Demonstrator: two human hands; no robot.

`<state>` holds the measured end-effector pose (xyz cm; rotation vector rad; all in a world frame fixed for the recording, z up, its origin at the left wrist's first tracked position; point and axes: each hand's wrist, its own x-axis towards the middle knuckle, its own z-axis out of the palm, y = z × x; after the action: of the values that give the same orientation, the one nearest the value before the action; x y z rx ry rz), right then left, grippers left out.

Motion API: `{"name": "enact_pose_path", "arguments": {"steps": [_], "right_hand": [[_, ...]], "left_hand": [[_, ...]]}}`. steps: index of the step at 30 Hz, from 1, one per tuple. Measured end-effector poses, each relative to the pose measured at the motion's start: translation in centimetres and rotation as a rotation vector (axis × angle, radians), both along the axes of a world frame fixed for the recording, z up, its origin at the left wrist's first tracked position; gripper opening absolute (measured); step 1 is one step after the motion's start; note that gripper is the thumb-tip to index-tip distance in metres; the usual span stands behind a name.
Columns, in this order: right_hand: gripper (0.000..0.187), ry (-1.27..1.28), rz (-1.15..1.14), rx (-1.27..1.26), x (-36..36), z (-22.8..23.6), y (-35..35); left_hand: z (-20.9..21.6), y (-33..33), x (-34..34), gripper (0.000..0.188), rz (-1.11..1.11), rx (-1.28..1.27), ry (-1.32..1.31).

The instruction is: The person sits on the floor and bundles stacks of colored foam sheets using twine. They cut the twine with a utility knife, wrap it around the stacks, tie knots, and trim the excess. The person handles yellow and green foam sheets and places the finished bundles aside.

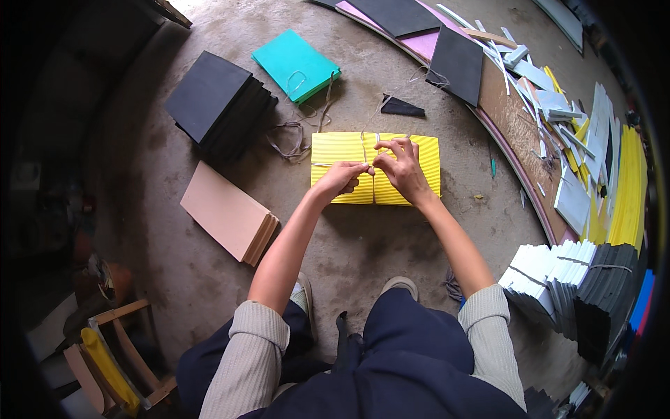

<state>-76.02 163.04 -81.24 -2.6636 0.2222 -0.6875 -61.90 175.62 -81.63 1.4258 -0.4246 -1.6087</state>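
Directly beneath the hands (342, 179) (406, 169), both pinching thin cord (374, 188), lies the yellow stack (399, 190).

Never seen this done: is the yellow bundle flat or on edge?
Flat: the yellow bundle shows its broad ribbed face upward, with string across it.

Pale beige, vertically ribbed knit sleeves (244, 356) cover the upper arms, each turned back into a thick, wide cuff (259, 325) near the elbow. The left hand (342, 179) and right hand (403, 167) are bare. Below are dark navy cloth trousers (415, 328) and light-coloured, round-toed shoes (400, 283).
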Motion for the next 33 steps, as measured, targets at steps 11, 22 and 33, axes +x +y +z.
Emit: {"name": "enact_pose_path", "arguments": {"steps": [11,22,33], "right_hand": [[0.012,-0.017,-0.14,0.212,0.4,-2.4,0.0],[0.015,-0.215,-0.235,0.583,-0.3,-2.1,0.2],[0.026,0.049,-0.138,0.738,-4.6,0.4,-1.3]], "left_hand": [[2.0,-2.6,-2.2,0.02,0.13,-0.115,-1.096],[1.6,-2.3,-1.8,0.023,0.159,-0.099,-0.46],[0.4,-2.2,-1.5,0.02,0.18,-0.17,-0.864]]}}
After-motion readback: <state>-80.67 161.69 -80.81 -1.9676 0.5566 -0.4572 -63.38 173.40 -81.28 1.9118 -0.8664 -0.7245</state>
